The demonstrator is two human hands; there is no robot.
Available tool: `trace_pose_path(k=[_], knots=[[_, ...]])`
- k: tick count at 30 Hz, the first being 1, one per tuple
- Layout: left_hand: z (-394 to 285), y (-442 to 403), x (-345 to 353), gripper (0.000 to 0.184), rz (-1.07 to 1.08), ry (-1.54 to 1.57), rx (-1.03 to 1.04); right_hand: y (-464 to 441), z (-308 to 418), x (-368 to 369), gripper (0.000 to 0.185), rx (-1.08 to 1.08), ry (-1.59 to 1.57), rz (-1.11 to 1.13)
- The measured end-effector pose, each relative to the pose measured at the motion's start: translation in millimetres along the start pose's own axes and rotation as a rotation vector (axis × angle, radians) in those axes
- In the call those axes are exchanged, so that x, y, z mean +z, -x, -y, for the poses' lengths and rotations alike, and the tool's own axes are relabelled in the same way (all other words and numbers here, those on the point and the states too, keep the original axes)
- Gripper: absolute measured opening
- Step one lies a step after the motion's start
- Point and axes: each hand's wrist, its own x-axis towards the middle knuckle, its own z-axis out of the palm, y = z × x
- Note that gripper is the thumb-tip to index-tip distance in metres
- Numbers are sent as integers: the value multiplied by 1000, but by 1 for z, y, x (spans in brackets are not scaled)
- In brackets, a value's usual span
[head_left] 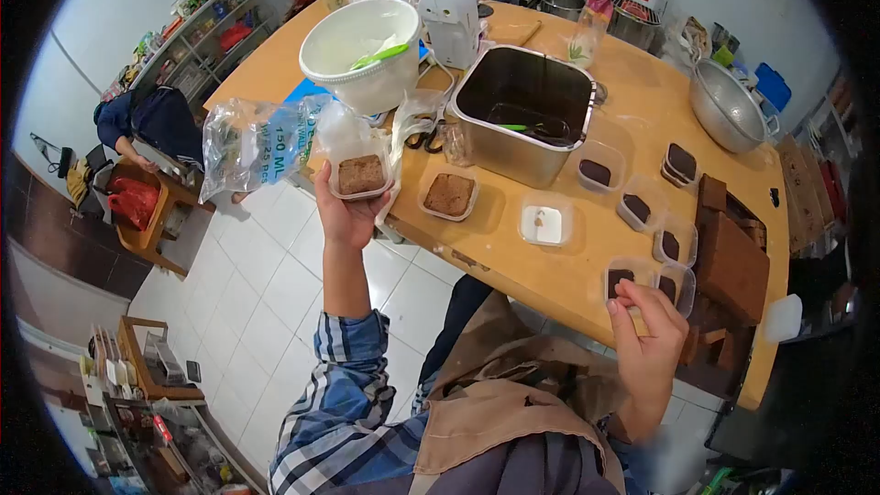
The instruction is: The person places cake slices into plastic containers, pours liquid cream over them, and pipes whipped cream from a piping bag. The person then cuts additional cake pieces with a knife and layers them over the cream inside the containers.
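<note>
Head view: right hand (651, 323) partly hides dark cake (620, 276).

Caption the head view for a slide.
Left hand holding brown cake in a clear tub, right hand at a dark-filled container.

The left hand (351, 220) holds a clear container (360, 174) with brown cake (361, 176) inside.

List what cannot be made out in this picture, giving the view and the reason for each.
Head view: whether the right hand holds anything; its fingertips hide that.
Head view: the underside of the plastic tub in the left hand; the hand covers part of it.
Head view: the bottom of the white bowl; its near wall blocks it.
Head view: individual items on the wall shelves; too small.
</note>
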Motion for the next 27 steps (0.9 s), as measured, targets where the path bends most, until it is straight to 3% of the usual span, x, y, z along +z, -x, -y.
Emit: trace_pose_path(k=[5,12,18,22,25,27], knots=[[11,-1,-12,62,112,-74,-116,5,-11,-8,20,51,23,-14],[10,0,-15,64,61,-74,-173,6,-12,-6,20,38,19,13],[-2,16,-17,69,155,114,-139,2,-5,-1,22,34,12,79],[-18,46,-12,75,243,286,-92,-2,2,11,24,-89,-17,139],[-22,75,-2,77,357,377,-55,-7,7,30,27,-172,-189,172],[-15,92,3,84,412,431,-95,-12,8,43,34,-85,-405,294]])
